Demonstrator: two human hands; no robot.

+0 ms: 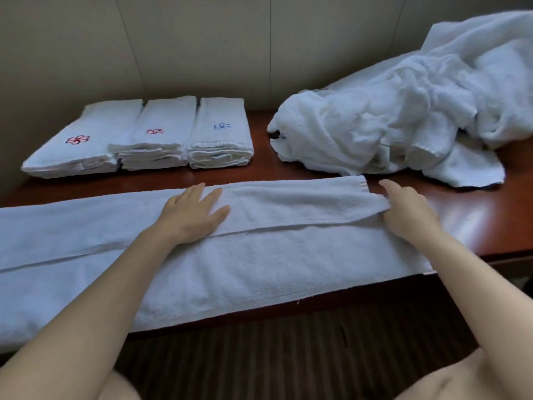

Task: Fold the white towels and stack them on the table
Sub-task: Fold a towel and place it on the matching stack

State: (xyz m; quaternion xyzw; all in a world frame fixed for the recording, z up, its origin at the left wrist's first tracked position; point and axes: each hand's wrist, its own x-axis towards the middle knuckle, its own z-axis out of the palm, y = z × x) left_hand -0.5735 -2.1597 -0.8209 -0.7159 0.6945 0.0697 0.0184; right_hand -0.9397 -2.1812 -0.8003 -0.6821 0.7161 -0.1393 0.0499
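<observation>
Towel (259, 255) lies spread along the near edge of the reddish-brown bench (476, 215), its long axis running left to right across the head view, the left end passing out of the frame and the right end stopping near the bench's right side. Its far long edge is folded over toward the person, so a doubled strip lies on top, with the fold's free edge making a line along the towel's length.

On that doubled strip rests the left hand (193, 215), palm down, fingers (213, 197) straight and slightly spread, pressing flat on the cloth near the towel's middle. The right hand (403, 212) sits at the right end of the folded strip — its thumb side touches the corner of the flap, and the forefinger points away toward the wall; whether it pinches the corner or only touches it I cannot tell.

Behind the towel, at the far left of the bench, stand three stacks of folded towels (161, 140) side by side, touching one another, their long sides pointing away from the person. Two tops carry a red embroidered mark, the right one a blue mark. At the far right a crumpled heap of unfolded white towels (403, 119) sprawls over the bench — well apart from the stacks.
</observation>
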